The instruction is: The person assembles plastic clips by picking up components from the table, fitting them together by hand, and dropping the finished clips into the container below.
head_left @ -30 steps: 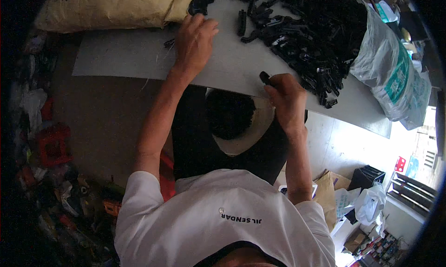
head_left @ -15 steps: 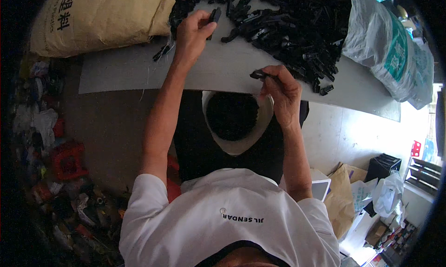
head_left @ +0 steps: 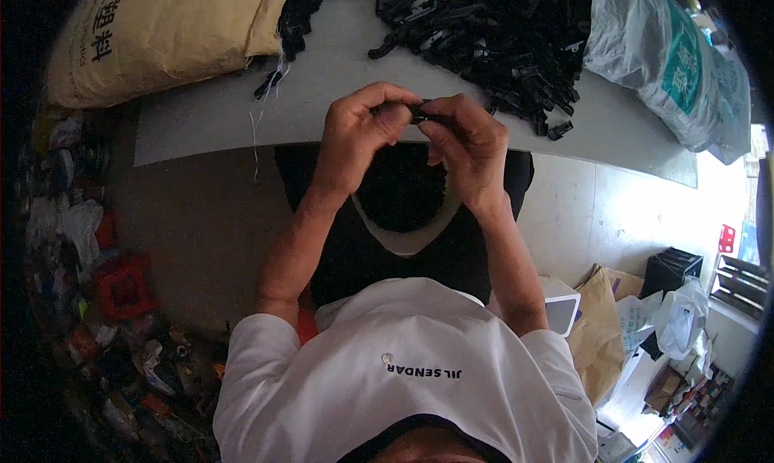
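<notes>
My left hand [head_left: 359,137] and my right hand [head_left: 468,145] meet over the front edge of the grey table [head_left: 210,116]. Between their fingertips they pinch one small black plastic part [head_left: 421,112]. How the piece is shaped is hidden by my fingers. A large heap of similar black plastic parts [head_left: 492,36] lies on the table just beyond my hands. Below my hands a round container with a pale rim [head_left: 403,237] rests on my lap.
A tan woven sack [head_left: 161,36] lies at the table's left end, and a grey-white plastic sack [head_left: 669,68] at its right end. Coloured clutter [head_left: 97,302] covers the floor on the left. Bags and boxes [head_left: 645,318] stand on the floor at the right.
My left hand came back from the heap of black parts and joined the right hand at the table edge. Both hands now hold one piece together.
</notes>
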Motion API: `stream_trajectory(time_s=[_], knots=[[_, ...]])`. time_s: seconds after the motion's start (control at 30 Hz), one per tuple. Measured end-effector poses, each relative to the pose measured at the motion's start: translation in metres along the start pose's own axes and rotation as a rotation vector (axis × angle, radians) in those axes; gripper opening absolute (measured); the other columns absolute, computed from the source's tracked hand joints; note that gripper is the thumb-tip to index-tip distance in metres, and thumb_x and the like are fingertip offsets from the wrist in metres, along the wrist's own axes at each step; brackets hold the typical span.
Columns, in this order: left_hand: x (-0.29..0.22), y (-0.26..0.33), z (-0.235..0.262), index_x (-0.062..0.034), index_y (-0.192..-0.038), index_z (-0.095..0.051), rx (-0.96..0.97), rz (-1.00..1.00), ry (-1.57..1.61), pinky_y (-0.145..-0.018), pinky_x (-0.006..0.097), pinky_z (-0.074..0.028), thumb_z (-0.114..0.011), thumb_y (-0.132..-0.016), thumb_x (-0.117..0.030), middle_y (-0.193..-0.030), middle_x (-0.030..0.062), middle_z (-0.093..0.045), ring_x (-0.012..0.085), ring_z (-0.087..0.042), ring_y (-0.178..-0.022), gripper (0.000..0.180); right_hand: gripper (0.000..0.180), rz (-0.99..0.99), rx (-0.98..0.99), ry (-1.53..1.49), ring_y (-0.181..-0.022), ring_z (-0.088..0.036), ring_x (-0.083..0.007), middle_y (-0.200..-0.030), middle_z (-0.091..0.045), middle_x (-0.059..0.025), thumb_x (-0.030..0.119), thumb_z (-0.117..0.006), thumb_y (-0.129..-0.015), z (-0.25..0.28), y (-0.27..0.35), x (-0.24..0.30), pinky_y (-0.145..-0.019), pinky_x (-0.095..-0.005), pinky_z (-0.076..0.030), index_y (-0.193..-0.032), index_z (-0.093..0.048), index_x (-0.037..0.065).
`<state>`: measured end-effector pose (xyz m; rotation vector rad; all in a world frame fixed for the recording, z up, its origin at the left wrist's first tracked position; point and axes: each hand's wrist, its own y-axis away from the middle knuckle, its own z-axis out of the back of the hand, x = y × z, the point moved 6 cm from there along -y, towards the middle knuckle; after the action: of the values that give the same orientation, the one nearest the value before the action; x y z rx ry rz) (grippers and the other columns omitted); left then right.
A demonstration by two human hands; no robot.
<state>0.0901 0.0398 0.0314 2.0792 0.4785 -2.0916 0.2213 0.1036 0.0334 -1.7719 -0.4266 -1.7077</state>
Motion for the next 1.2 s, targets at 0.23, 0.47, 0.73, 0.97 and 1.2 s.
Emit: stream_trajectory(time_s=[0.23,0.47,0.73,0.97,1.2], knots=[[-0.007,0.023,-0.002,-0.0001,-0.105,-0.063,-0.010,-0.038,-0.052,-0.059,0.019,-0.047,-0.060,-0.089,-0.010,-0.091,0.0060,-0.063,0.0062,-0.056,-0.072,0.019,0.017,0.277,-0.196,0.364,-0.081,-0.057,-0.0190,-0.101,-0.054,-0.0138,-0.002,-0.069,-0.077,0.001,0.012,0.023,-0.057,-0.0258,-0.047,-0.090,-0.058,-0.001],[-0.013,0.029,-0.008,-0.0017,-0.118,-0.054,0.017,-0.091,-0.129,-0.072,0.025,-0.051,-0.056,-0.092,-0.017,-0.105,0.0088,-0.058,0.0128,-0.058,-0.084,0.030,0.020,0.319,-0.092,0.226,-0.089,-0.056,-0.0247,-0.105,-0.051,-0.0140,0.002,-0.073,-0.073,-0.001,0.017,0.012,-0.072,-0.0308,-0.048,-0.086,-0.058,-0.003],[-0.010,0.031,-0.006,-0.0013,-0.108,-0.054,0.040,-0.114,-0.285,-0.071,0.030,-0.046,-0.057,-0.092,-0.019,-0.094,0.0091,-0.055,0.0175,-0.057,-0.084,0.024,0.020,0.266,-0.036,0.164,-0.087,-0.057,-0.0235,-0.102,-0.052,-0.0140,0.003,-0.074,-0.071,-0.003,0.017,0.014,-0.070,-0.0305,-0.049,-0.082,-0.059,-0.003],[-0.019,0.034,-0.002,-0.0016,-0.097,-0.058,-0.020,-0.261,-0.446,-0.064,0.031,-0.047,-0.059,-0.090,-0.021,-0.080,0.0101,-0.060,0.0198,-0.061,-0.073,0.020,0.031,0.158,-0.026,0.165,-0.082,-0.059,-0.0278,-0.096,-0.054,-0.0140,0.005,-0.074,-0.072,-0.005,0.016,0.016,-0.066,-0.0357,-0.049,-0.097,-0.056,-0.001],[-0.015,0.050,0.002,-0.0005,-0.094,-0.058,-0.015,-0.453,-0.531,-0.055,0.029,-0.047,-0.059,-0.090,-0.022,-0.078,0.0111,-0.061,0.0215,-0.062,-0.065,0.022,0.033,0.305,0.238,0.405,-0.072,-0.056,-0.0347,-0.082,-0.054,-0.0145,0.009,-0.071,-0.070,-0.021,0.022,0.016,-0.059,-0.0407,-0.046,-0.098,-0.056,0.001]])
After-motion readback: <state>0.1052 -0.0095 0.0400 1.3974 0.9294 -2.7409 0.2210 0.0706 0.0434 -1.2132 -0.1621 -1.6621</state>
